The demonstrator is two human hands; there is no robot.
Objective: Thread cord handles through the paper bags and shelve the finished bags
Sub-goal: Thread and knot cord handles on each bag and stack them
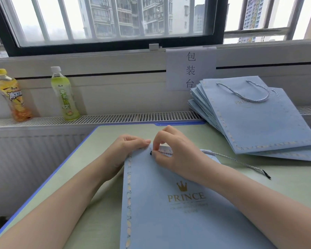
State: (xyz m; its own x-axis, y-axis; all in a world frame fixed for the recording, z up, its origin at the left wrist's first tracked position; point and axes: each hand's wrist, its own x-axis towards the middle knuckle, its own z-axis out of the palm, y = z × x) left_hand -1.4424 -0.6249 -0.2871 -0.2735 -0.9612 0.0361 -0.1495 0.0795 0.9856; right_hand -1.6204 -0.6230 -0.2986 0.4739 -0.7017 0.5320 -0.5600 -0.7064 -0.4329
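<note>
Blue paper bag (169,203) lies flat on the green table (101,177), printed face up, top edge pointing to 12 o'clock. Right hand (176,151) pinches the cord (232,159) just behind its dark tip between thumb and index finger, tip pressed to the bag's face near the top edge, apparently at a punched hole; the hole itself is hidden by the fingers. Left hand (131,144) is at 9 o'clock of that spot, fingers curled over the bag's top-left corner and gripping it, steadying the paper. The rest of the cord trails off toward 3 o'clock across the table, free end with its own dark tip lying loose there.

Stack of bags (258,123) sits at 2 o'clock, fanned, top one already carrying a cord handle.

Step in hand, as judged: feeding the first tip through the hole. To do it well: keep the pinch close to the tip so it doesn't buckle, aim straight at the hole, left hand holds the corner firm and maybe lifts the top layer a bit so the tip can pass inside. Watch that the trailing cord doesn't snag on the bag edge. Paper looks stiff but can crease if the corner is squeezed hard.

Two drink bottles (65,94) stand on the sill at 10 o'clock, well apart from the work.
</note>
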